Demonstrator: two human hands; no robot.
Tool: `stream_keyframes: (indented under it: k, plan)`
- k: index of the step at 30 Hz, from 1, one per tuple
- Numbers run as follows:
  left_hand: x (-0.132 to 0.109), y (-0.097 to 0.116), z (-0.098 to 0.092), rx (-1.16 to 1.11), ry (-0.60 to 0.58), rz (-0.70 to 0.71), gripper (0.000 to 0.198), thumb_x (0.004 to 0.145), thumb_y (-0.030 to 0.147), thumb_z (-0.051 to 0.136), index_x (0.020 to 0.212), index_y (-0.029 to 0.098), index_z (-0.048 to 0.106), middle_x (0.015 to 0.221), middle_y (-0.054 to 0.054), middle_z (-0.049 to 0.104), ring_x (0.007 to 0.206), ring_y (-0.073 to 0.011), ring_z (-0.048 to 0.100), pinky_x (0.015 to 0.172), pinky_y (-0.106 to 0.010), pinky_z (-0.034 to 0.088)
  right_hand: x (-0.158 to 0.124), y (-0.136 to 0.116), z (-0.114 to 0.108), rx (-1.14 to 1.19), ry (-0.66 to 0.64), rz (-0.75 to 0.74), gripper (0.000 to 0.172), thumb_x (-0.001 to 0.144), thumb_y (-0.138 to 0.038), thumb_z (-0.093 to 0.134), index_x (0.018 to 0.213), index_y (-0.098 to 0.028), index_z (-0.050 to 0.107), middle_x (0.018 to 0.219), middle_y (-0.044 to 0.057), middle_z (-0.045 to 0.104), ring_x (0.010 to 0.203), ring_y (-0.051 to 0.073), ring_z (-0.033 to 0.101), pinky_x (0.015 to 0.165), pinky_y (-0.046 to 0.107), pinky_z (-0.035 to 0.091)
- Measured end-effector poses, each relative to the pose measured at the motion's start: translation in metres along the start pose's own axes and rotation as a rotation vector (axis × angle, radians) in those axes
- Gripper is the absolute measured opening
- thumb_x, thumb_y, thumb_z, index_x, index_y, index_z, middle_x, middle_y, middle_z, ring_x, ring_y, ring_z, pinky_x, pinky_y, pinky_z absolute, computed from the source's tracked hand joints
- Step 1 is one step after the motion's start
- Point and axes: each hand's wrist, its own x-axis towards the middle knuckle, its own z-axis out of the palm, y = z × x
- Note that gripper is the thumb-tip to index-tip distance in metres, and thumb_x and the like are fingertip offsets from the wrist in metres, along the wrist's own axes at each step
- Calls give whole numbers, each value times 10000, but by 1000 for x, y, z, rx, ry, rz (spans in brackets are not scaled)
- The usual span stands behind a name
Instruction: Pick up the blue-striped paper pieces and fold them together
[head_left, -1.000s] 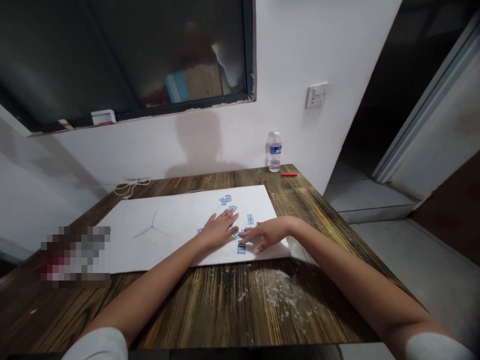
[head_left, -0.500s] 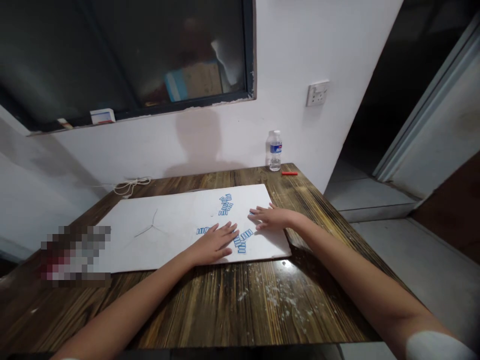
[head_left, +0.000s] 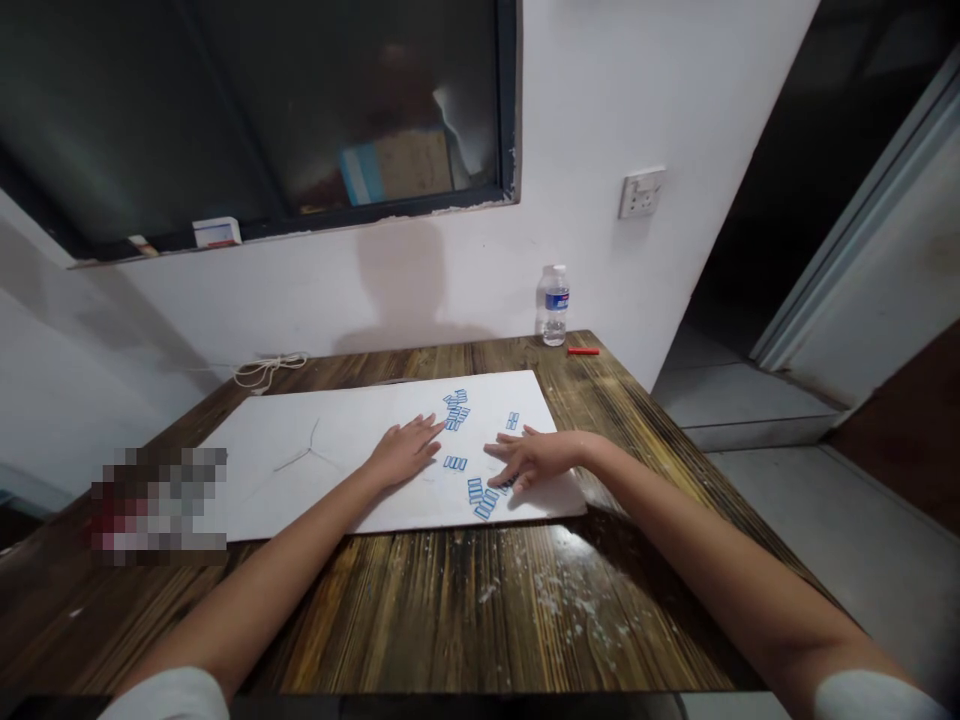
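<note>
Small white pieces with blue outlines lie in loose groups on a white board (head_left: 375,400). My left hand (head_left: 403,452) rests palm down on the board, fingers spread. Its fingertips reach the edge of the far cluster of blue-outlined pieces (head_left: 456,408). My right hand (head_left: 536,460) is over the board's right side with fingers apart, above the near cluster of blue-outlined pieces (head_left: 482,498), and partly hides some of them. Between the hands lies a small blue-outlined group (head_left: 454,463). Another blue-outlined piece (head_left: 512,420) sits just beyond my right fingers.
The board lies on a dark wooden table (head_left: 450,620). A water bottle (head_left: 555,305) and a red pen-like stick (head_left: 583,351) are at the far right corner. A coiled white cord (head_left: 270,370) lies at the back left. Thin dark lines (head_left: 310,449) mark the board's left part.
My left hand has moved left and away from me, off the near cluster to the far one. My right hand has shifted toward the near cluster, uncovering a piece. The middle group now lies farther right.
</note>
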Motion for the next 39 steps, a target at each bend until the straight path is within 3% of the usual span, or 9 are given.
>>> stream_keyframes:
  k: [6, 14, 18, 22, 24, 27, 30, 34, 39]
  plan:
    - [4, 0, -3, 98, 50, -235, 654, 959, 613, 210, 1462, 241, 399, 1560, -144, 308, 1425, -373, 278, 1054, -537, 328, -6, 8, -9, 28, 109, 59, 439, 827, -481, 680, 1258, -445, 605, 1544, -11, 344, 1456, 349, 197, 1133, 652, 138]
    - [28, 41, -3, -8, -16, 141, 641, 971, 595, 218, 1505, 253, 307, 1573, -80, 295, 1462, -260, 224, 1158, -529, 169, 2, 22, -5, 96, 366, 79, 488, 883, -485, 603, 1346, -339, 554, 1512, 66, 399, 1446, 329, 246, 1126, 674, 89]
    - [44, 49, -6, -64, -49, 275, 609, 980, 571, 217, 1481, 256, 359, 1570, -86, 298, 1454, -252, 251, 1155, -506, 201, 4, 47, 0, 88, 656, 69, 386, 900, -465, 578, 1215, -262, 669, 1376, 114, 566, 1344, 305, 445, 1113, 575, 289]
    - [60, 44, -6, -30, 58, 65, 617, 979, 551, 245, 1473, 205, 371, 1576, -129, 267, 1458, -297, 229, 1135, -549, 229, 6, 70, 10, 48, 867, 74, 341, 939, -432, 511, 1101, -220, 723, 1214, 121, 676, 1209, 278, 575, 1041, 487, 426]
    - [67, 38, -4, -10, 24, 45, 618, 977, 546, 261, 1474, 195, 368, 1571, -129, 281, 1458, -302, 226, 1132, -562, 229, 7, 78, 15, 14, 891, 74, 343, 943, -433, 499, 1069, -217, 733, 1180, 115, 693, 1172, 273, 599, 1022, 476, 444]
    - [74, 33, -3, -23, -11, 216, 585, 985, 528, 256, 1452, 212, 412, 1548, -102, 346, 1440, -253, 283, 1142, -476, 258, 7, 85, 19, -31, 894, 66, 359, 947, -455, 480, 1043, -226, 741, 1149, 107, 706, 1154, 268, 608, 1012, 469, 450]
    - [77, 33, -3, -40, 59, 248, 565, 997, 509, 213, 1425, 231, 456, 1542, -84, 365, 1429, -221, 310, 1143, -420, 269, 6, 86, 18, -56, 907, 76, 407, 959, -483, 439, 1041, -225, 743, 1129, 111, 713, 1128, 259, 617, 1000, 454, 453]
    - [80, 39, -4, -11, 55, 91, 589, 990, 532, 221, 1480, 238, 366, 1571, -95, 300, 1460, -271, 228, 1138, -520, 236, 2, 82, 15, -65, 914, 92, 471, 973, -501, 383, 1048, -209, 744, 1098, 118, 721, 1087, 246, 632, 978, 423, 461]
    - [80, 48, -4, 12, -41, 276, 536, 988, 513, 277, 1493, 339, 324, 1595, -38, 244, 1478, -292, 150, 1140, -570, 185, 1, 80, 15, -76, 880, 117, 485, 980, -500, 351, 1087, -225, 736, 1109, 109, 720, 1108, 247, 619, 990, 428, 447]
